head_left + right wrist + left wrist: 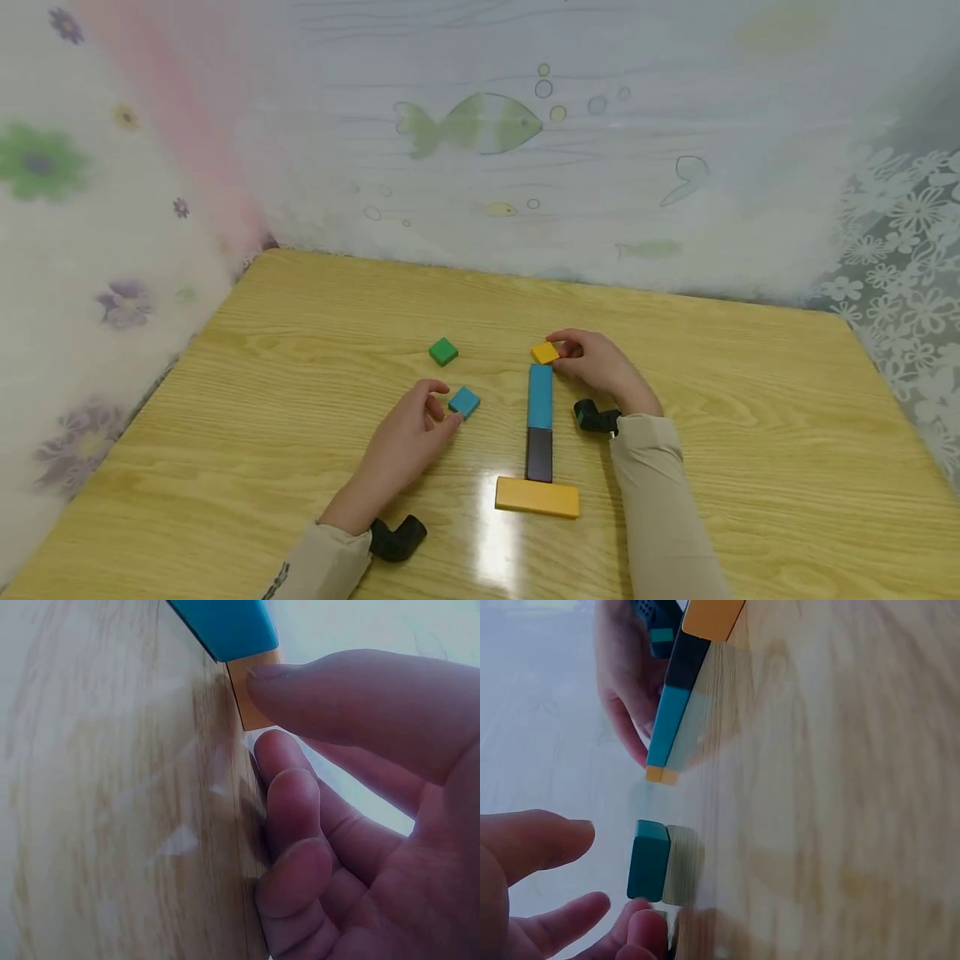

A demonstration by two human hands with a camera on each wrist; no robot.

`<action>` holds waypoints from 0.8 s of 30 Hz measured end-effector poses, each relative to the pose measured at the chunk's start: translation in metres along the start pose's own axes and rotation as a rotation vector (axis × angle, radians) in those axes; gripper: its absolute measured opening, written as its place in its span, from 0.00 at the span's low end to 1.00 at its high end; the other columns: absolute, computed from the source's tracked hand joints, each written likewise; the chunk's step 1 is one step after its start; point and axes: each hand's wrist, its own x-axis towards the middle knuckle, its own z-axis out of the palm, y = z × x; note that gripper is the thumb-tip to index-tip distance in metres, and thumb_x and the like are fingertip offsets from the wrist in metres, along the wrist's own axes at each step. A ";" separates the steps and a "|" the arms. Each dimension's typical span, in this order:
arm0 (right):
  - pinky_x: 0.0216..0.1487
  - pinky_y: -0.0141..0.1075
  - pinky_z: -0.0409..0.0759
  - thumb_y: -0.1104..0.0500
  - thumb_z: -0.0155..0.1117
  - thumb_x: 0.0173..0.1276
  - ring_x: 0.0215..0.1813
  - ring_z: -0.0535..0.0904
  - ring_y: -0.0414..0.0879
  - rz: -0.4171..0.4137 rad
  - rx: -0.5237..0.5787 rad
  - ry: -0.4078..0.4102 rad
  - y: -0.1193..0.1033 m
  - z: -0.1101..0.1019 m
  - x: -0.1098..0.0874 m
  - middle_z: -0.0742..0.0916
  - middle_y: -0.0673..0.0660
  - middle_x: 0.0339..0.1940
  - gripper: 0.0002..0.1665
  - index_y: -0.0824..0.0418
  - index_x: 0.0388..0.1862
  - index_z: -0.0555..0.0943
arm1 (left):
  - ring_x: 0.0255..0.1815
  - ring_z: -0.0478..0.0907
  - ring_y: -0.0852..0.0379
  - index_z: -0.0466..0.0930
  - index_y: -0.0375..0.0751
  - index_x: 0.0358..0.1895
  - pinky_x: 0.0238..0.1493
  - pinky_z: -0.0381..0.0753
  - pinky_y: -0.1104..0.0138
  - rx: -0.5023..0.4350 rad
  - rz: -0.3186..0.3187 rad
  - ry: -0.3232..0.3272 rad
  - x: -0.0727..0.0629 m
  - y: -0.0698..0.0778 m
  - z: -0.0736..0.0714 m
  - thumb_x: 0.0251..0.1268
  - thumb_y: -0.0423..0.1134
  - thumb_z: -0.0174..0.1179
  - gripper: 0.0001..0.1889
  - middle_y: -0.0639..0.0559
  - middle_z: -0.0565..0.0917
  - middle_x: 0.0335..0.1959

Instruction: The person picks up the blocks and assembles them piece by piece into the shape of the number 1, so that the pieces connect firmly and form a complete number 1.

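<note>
Yellow square block [545,353] sits at the far end of the long blue block [540,396], pinched by the right hand [596,362]; probably light, stiff, smooth, best gripped by opposite edges, though the thumb [337,697] partly masks it; left of the long blue block, the left hand [408,429] parts loosely around a blue square block [464,402], contact unclear

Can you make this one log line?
right hand: holds small yellow block | left hand: near small blue block | green block: untouched

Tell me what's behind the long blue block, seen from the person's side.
Just beyond the long blue block is a small yellow block. The right hand partly covers it; what lies underneath can't be seen.
</note>
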 end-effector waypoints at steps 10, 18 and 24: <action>0.37 0.38 0.68 0.62 0.58 0.62 0.34 0.70 0.48 -0.010 -0.001 0.013 0.001 0.001 0.000 0.77 0.55 0.35 0.22 0.58 0.56 0.72 | 0.19 0.66 0.60 0.66 0.44 0.55 0.22 0.66 0.67 0.174 0.031 -0.046 0.003 0.003 0.001 0.56 0.52 0.58 0.26 0.58 0.71 0.23; 0.35 0.38 0.68 0.64 0.57 0.62 0.34 0.70 0.47 -0.007 0.022 0.003 0.001 0.006 -0.003 0.77 0.55 0.34 0.22 0.58 0.56 0.72 | 0.13 0.65 0.60 0.66 0.42 0.46 0.14 0.60 0.68 0.394 0.071 -0.069 0.017 0.011 0.012 0.58 0.51 0.56 0.20 0.54 0.72 0.17; 0.37 0.38 0.68 0.64 0.57 0.61 0.35 0.70 0.47 -0.008 0.024 0.023 0.001 0.004 -0.002 0.77 0.55 0.35 0.22 0.59 0.56 0.72 | 0.12 0.64 0.58 0.66 0.43 0.45 0.14 0.59 0.67 0.351 0.085 -0.095 0.033 0.021 0.016 0.59 0.48 0.55 0.17 0.54 0.69 0.13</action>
